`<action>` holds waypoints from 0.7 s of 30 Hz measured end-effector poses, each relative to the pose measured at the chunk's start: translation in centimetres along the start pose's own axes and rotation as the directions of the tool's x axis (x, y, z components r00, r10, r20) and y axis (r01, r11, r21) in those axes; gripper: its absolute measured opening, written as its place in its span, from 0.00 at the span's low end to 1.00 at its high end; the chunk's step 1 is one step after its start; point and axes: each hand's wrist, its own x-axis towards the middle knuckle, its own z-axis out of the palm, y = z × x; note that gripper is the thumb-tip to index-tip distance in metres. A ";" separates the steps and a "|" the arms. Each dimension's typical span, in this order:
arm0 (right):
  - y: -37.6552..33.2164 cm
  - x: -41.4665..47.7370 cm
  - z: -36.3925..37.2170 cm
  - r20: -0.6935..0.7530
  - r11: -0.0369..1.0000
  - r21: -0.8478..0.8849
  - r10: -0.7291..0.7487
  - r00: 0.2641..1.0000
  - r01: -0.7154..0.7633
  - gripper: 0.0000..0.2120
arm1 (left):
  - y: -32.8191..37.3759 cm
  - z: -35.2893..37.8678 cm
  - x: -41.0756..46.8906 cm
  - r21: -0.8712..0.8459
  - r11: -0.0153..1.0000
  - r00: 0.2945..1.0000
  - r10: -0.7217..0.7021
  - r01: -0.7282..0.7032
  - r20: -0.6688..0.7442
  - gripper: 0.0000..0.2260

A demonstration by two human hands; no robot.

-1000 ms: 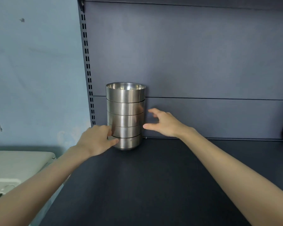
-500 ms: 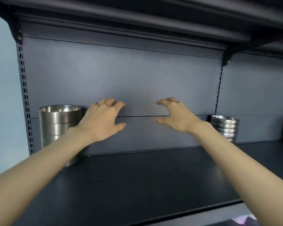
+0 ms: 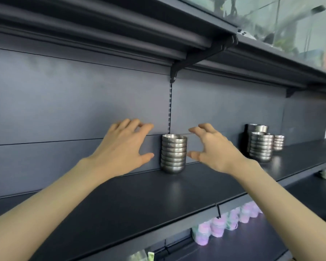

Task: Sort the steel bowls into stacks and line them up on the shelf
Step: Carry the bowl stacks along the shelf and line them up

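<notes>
Steel, brushed and nested: a stack of bowls [image 3: 174, 154] stands on the dark shelf [image 3: 139, 200], at its rear edge and directly below the slotted upright [image 3: 170, 108] of the back panel [image 3: 64, 102]. Whether the stack touches the panel cannot be told. Its long axis is vertical, and the bowls sit mouth up, with the top rim level.

My left hand [image 3: 120, 147] hovers to the left of the stack and my right hand [image 3: 216, 149] to its right. The fingers [image 3: 132, 125] of both are spread apart, lightly bent, and hold nothing. A gap shows between my left thumb and the stack. My right thumb tip lies just beside the stack wall, and contact cannot be told.

Bare shelf surface runs forward from the stack to the front edge and leftward along the panel. Another bare stretch separates it from a further group of bowl stacks [image 3: 261, 146], also upright, well apart to the right. The upper shelf [image 3: 120, 34] overhangs with ample height above the top rim. On the lower shelf [image 3: 252, 240] stand blurred pink-and-white containers [image 3: 218, 226].
</notes>
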 end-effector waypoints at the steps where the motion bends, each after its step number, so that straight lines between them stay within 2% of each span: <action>1: 1.4 0.0 -0.3 -0.006 1.000 -0.009 0.010 1.000 -0.010 0.32 | 0.9 0.5 1.0 -0.007 1.000 1.000 0.014 -0.014 -0.004 0.30; 8: 11.3 2.3 -0.3 -0.034 0.995 -0.065 0.074 0.997 -0.076 0.32 | 6.1 5.7 7.8 -0.003 0.995 0.994 0.096 -0.097 -0.044 0.29; 13: 18.0 4.9 1.5 0.012 0.989 -0.110 0.102 0.995 -0.100 0.32 | 9.2 11.7 13.1 -0.021 0.989 0.989 0.147 -0.147 -0.016 0.30; 17: 24.2 7.1 1.5 -0.009 0.980 -0.141 0.138 0.990 -0.138 0.33 | 12.3 16.2 18.6 -0.087 0.987 0.991 0.134 -0.136 -0.032 0.31; 21: 30.6 8.5 0.8 -0.024 0.969 -0.148 0.195 0.981 -0.196 0.33 | 16.1 19.7 23.4 -0.125 0.974 0.982 0.188 -0.189 -0.022 0.32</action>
